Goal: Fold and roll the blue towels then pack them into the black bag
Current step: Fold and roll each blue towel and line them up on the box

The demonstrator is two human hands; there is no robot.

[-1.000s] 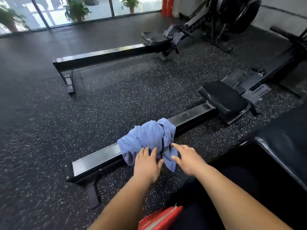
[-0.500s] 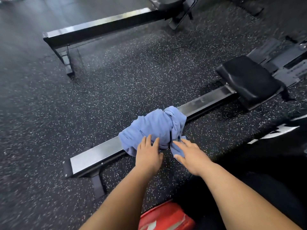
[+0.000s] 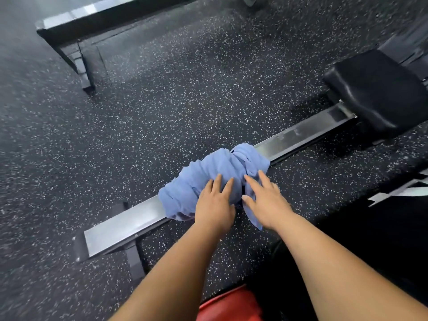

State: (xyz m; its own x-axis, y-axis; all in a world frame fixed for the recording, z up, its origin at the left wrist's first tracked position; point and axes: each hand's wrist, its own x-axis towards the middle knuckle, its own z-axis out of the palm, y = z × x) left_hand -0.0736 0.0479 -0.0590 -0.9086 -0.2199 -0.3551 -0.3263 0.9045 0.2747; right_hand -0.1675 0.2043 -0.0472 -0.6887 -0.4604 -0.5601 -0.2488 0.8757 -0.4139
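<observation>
Your left hand and right hand move forward onto the bunched blue towel on the rower rail, fingers flat, gripping nothing. Folding, rolling and packing all remain.

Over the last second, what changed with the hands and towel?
Both hands slid forward onto the blue towel: the left hand lies flat on its middle, the right hand came from beside the hanging end onto the twisted right part, fingers straight. Nothing gripped or let go. The camera tipped down and closer. The towel stays bunched across the rail.
</observation>
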